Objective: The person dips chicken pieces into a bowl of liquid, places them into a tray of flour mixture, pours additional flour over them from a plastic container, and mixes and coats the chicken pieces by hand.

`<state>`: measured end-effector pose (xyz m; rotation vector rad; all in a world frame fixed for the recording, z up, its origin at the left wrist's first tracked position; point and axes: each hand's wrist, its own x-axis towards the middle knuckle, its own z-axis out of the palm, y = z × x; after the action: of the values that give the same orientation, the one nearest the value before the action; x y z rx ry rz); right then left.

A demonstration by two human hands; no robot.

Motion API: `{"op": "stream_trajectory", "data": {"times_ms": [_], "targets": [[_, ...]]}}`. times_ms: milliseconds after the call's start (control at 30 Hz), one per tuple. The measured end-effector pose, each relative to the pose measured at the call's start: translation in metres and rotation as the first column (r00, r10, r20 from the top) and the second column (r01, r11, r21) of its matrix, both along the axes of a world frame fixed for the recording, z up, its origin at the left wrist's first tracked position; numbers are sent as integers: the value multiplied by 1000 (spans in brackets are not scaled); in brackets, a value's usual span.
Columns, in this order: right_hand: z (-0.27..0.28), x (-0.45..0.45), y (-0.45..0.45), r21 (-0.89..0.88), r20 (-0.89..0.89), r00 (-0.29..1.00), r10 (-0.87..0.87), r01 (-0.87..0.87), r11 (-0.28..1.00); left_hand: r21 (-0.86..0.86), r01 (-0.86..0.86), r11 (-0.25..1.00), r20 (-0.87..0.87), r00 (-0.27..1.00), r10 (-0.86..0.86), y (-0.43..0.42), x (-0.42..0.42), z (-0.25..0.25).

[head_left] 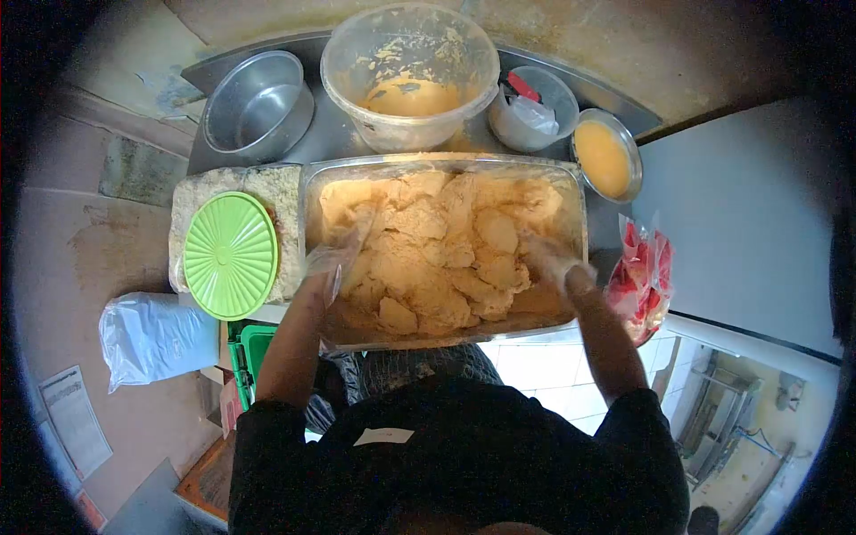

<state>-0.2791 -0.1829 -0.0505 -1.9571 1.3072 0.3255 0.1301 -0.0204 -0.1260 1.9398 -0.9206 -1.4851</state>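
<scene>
partly hidden fingers (359, 228), spread unclear, touching mixture (419, 267)

No word, brand, number or sign can be read. Well left of the clear tray (446, 159) and lower in view, 1 posted sheet (76, 419) bears marks too small to make out. Between them, the pale plastic bag (160, 341) shows faint, illegible marks. Below the tray, the 1 white patch (385, 436) on the dark shirt (455, 473) has a tiny unreadable mark.
</scene>
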Motion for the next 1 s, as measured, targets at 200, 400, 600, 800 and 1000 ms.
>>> {"op": "stream_trajectory", "data": {"times_ms": [200, 400, 600, 800, 1000], "targets": [[-31, 56, 44, 318, 323, 876, -358, 256, 913, -23, -90, 996, -466, 882, 69, -35, -80, -4], [-17, 47, 24, 538, 472, 634, -612, 343, 770, -28, -140, 990, -330, 936, 123, -28, -53, 8], [40, -2, -33, 682, 447, 355, -821, 459, 570, -25, -69, 997, 132, 989, 71, -9, -1, 3], [11, 44, -29, -561, 152, 987, -55, 133, 817, -31, 6, 999, 176, 984, 0, -32, 5, -16], [-33, 95, -49, -115, 156, 975, -157, 176, 978, -68, -116, 991, -492, 868, 68, -64, -40, -35]]}}
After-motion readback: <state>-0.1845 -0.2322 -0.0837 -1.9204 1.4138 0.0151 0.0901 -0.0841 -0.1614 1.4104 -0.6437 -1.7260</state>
